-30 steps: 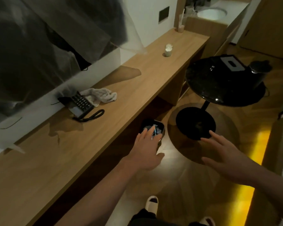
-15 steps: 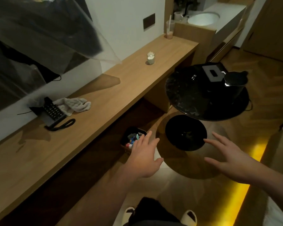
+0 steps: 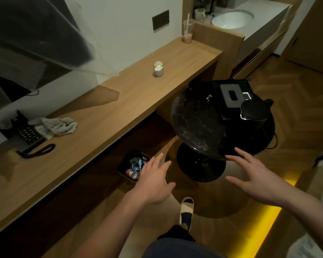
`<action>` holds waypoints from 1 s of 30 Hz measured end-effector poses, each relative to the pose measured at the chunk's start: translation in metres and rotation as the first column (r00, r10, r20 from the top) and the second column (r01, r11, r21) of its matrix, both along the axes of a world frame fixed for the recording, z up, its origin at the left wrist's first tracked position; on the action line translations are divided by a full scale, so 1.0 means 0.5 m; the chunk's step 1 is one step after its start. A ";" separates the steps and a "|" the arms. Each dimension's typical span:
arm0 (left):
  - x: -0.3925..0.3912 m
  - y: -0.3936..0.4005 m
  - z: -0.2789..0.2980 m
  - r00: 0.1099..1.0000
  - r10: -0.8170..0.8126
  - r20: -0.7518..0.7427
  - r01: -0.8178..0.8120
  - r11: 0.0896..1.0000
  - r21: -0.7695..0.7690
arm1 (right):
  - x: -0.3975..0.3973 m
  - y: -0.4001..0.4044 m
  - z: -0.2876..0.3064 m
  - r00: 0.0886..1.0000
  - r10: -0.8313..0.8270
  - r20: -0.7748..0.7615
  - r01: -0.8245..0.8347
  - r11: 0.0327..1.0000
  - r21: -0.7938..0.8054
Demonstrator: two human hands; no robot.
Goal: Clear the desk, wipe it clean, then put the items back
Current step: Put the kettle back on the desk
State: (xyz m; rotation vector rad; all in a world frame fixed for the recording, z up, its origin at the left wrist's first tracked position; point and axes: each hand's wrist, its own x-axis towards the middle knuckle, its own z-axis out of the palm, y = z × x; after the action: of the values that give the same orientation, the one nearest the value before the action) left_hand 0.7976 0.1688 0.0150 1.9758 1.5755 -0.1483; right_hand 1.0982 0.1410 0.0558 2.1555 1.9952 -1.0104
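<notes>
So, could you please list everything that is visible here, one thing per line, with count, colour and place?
desk: 1, light wood, along the wall on the left
telephone: 1, black, left end of desk
cloth: 1, grey-white, crumpled beside the telephone
glass candle: 1, white, middle of desk
plastic cup with straw: 1, clear with pink drink, far end of desk
round table: 1, black, right of desk
kettle: 1, black, on round table
tissue box: 1, black, on round table
waste bin: 1, dark, on the floor under the desk edge
sink: 1, white, far counter
left hand: open, above the bin
right hand: open, near the table edge
</notes>
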 end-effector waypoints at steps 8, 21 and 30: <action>0.142 0.230 -0.018 0.996 -0.061 0.068 0.063 0.998 -0.028 | 0.113 0.209 -0.001 1.000 -0.029 -0.010 0.029 0.999 0.025; 0.359 0.425 -0.044 0.997 -0.033 0.075 0.036 0.999 -0.032 | 0.384 0.440 -0.029 0.999 -0.041 0.008 0.041 0.999 -0.013; 0.550 0.428 -0.053 0.933 0.355 0.057 -0.346 0.930 -0.120 | 0.577 0.636 -0.161 0.971 0.234 -0.050 -0.236 0.972 -0.023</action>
State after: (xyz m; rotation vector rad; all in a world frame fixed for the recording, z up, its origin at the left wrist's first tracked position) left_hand 1.0727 0.3827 -0.0116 1.5685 1.8001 -0.0117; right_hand 1.3865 0.4589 -0.0247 1.8409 2.1775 -1.0535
